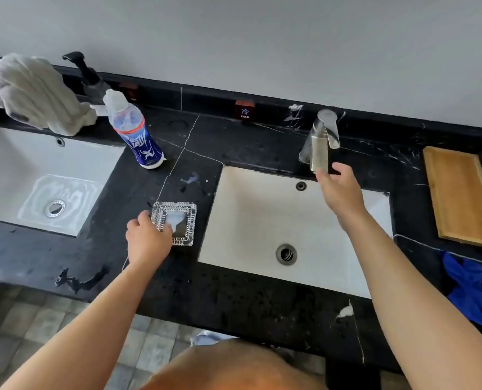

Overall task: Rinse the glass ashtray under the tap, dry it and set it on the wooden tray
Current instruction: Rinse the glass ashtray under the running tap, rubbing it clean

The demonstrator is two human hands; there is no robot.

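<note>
**Ashtray on bench, tap not running**

Glass ashtray [175, 223] sits on black bench [234, 294] just left of the right-hand sink [251, 220], whitish residue inside. Left hand [146, 241] curled over its near-left corner, fingers on the rim and clamped on the glass. Right hand [339, 190] up at base of metal tap [321, 142], fingers loosely spread w/ tips touching it, nothing gripped. Wooden tray [459, 195] lies on bench right of sink, well apart from ashtray. Blue cloth [476, 294] near tray's front edge. Bottle [134, 133] & white towel [34, 91] by the left sink [14, 164].
</note>
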